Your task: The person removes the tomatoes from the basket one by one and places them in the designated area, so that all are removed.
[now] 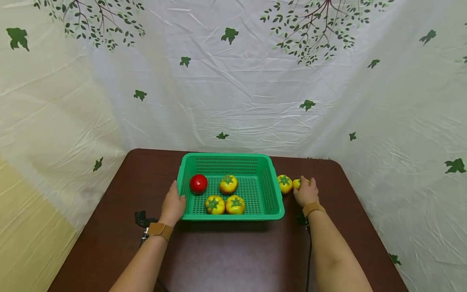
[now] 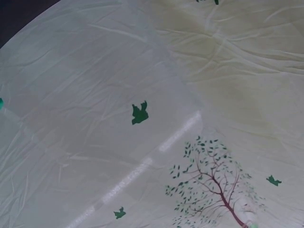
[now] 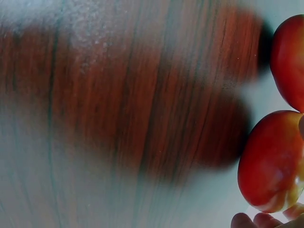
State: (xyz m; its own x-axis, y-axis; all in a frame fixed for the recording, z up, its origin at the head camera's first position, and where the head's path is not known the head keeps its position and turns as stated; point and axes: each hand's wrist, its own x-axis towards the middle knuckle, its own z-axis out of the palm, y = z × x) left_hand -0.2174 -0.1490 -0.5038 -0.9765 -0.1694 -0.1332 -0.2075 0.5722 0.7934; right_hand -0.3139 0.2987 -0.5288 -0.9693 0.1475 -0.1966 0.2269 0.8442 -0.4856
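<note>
A green plastic basket [image 1: 233, 156] holds a plain red tomato [image 1: 198, 183] and several yellow tomatoes [image 1: 228, 184] with green star-shaped tops. At the basket's left end, my left hand [image 1: 173, 206] grips the rim, thumb over it and fingers along the outer side. My right hand [image 1: 306, 194] is curled round a yellow tomato [image 1: 296, 183] on the table, right of the basket. Seen from the right wrist, that tomato [image 3: 268, 161] has a red underside, with fingertips [image 3: 242, 221] around it. Between it and the basket sits another yellow tomato [image 1: 284, 184].
The dark brown table [image 1: 233, 259] carries the basket near its back edge. A white cloth [image 1: 255, 101] printed with leaves and branches hangs behind and at the sides. Beside the left wrist is a black camera [image 1: 144, 219]; a cable [image 1: 309, 259] runs along the right forearm.
</note>
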